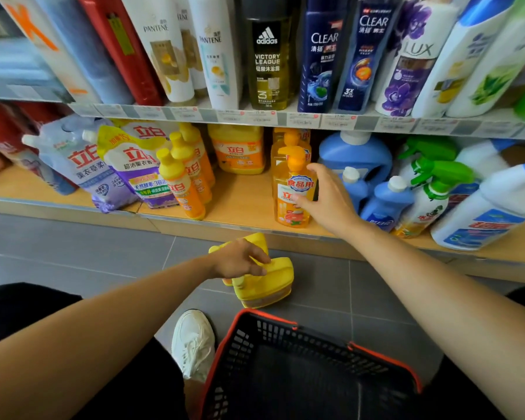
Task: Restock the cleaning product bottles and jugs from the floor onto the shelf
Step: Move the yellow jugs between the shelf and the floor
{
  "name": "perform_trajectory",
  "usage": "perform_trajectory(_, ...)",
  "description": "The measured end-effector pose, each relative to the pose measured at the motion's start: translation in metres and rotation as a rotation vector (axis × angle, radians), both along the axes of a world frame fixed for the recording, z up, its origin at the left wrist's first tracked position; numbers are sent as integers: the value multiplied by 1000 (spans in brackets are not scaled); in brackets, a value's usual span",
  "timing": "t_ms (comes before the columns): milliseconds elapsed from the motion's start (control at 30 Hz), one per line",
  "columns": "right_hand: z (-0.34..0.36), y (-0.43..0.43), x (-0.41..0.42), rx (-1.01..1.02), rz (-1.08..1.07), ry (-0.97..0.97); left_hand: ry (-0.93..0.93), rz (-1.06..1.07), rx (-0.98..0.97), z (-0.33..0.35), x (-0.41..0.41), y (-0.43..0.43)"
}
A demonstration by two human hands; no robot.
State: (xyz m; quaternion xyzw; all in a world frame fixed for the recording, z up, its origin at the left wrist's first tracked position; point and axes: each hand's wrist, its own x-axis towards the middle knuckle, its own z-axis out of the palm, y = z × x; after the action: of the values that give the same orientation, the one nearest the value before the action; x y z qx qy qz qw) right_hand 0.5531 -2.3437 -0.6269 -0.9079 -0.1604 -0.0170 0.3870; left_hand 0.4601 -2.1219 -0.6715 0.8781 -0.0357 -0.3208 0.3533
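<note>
A yellow jug [267, 283] stands on the grey floor just in front of the bottom shelf [243, 204], and my left hand [240, 259] grips its handle from above. My right hand [325, 198] reaches onto the shelf with spread fingers, thumb and fingertips against an orange pump bottle [291, 195] that stands upright near the shelf's front edge. More orange pump bottles stand behind it. A large orange jug [240, 150] sits at the back of the shelf, with bare wood in front of it.
Small orange bottles [185, 180] and refill pouches [137, 168] fill the shelf's left; blue jugs [376, 189] and green spray bottles [431, 189] the right. Shampoo bottles line the upper shelf [267, 116]. A black and red basket [300, 368] and my white shoe [194, 344] are below.
</note>
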Motion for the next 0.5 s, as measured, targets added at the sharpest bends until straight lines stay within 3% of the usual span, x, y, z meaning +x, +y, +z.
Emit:
perform_trajectory(267, -15, 10, 14, 24, -93, 0, -271, 618, -173, 25, 83, 47)
perform_trajectory(500, -37, 34, 20, 242, -295, -35, -404, 871, -356, -13, 155, 63)
